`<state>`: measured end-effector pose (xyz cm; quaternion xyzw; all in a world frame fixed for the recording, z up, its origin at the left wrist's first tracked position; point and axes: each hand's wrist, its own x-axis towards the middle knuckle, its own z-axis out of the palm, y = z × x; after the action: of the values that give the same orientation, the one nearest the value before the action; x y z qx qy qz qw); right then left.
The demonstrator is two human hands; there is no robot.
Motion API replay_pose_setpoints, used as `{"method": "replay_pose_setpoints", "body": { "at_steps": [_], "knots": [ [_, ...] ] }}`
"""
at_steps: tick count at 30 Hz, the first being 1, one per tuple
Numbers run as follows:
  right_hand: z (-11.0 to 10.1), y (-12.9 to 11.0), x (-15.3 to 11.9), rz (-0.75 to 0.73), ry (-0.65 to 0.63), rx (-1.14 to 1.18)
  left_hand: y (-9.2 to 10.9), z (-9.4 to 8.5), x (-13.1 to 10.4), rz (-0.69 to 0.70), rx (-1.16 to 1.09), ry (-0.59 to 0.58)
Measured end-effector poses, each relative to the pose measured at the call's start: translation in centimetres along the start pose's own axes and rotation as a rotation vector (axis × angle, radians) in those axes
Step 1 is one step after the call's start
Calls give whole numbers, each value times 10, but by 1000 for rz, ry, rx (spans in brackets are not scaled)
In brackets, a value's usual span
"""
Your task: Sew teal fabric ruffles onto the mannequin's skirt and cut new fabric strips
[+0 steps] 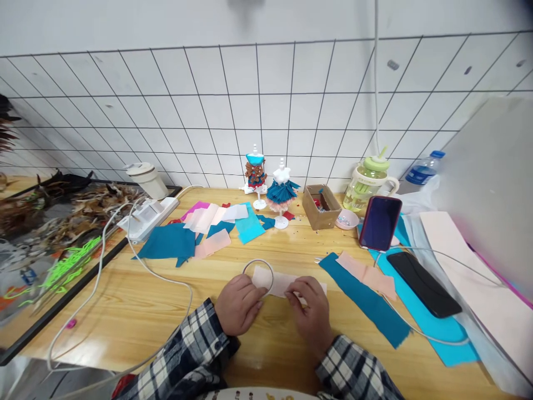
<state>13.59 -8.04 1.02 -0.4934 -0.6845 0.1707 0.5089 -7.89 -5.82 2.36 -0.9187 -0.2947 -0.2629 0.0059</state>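
My left hand (239, 304) is closed on a thin pale ring (272, 272), which stands up from the fingers. Behind it a pale pink fabric strip (281, 282) lies on the wooden table. My right hand (310, 311) is over the strip's right part, thumb and fingertips pinched together. Whatever is between those fingertips is too small or hidden to tell. Beside the right hand lie a teal fabric strip (370, 303) and a peach fabric piece (368, 272).
Fabric scraps (166, 241) lie at back left near a power strip (147, 216). Two small dress forms (282, 194), a cardboard box (321, 206) and a pink dish (347, 219) stand at the back. A propped phone (380, 222), a black phone (425, 283) and a white cable (166, 279) are around.
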Motion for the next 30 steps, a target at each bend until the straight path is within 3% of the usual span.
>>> {"method": "replay_pose_setpoints", "body": {
  "at_steps": [3,10,15,18,19,20,22,24,27,30],
  "knots": [
    [-14,4,7,81,29,-18,-7,-11,-4,-31,36,46],
    [-27,-1,0,3,-90,15,-3,-12,-3,-161,106,71],
    [-28,-15,-9,-205,-48,25,-4,-18,1,-450,-79,175],
    [-37,-18,-2,-26,108,29,-32,-27,-7,-736,-55,318],
    [-41,-17,2,70,99,39,-46,-29,-12,-749,-15,304],
    [-46,-15,6,159,48,62,-60,-31,-18,-689,5,218],
    [-53,-11,13,311,-75,139,-84,-32,-29,-513,17,-32],
    [-58,-8,17,436,-158,243,-96,-29,-35,-502,96,-71],
    [-60,-9,19,537,-274,359,-82,-27,-28,-555,155,76],
    [-57,-18,19,507,-358,341,-44,-30,-3,-460,-103,115]
  ]
}}
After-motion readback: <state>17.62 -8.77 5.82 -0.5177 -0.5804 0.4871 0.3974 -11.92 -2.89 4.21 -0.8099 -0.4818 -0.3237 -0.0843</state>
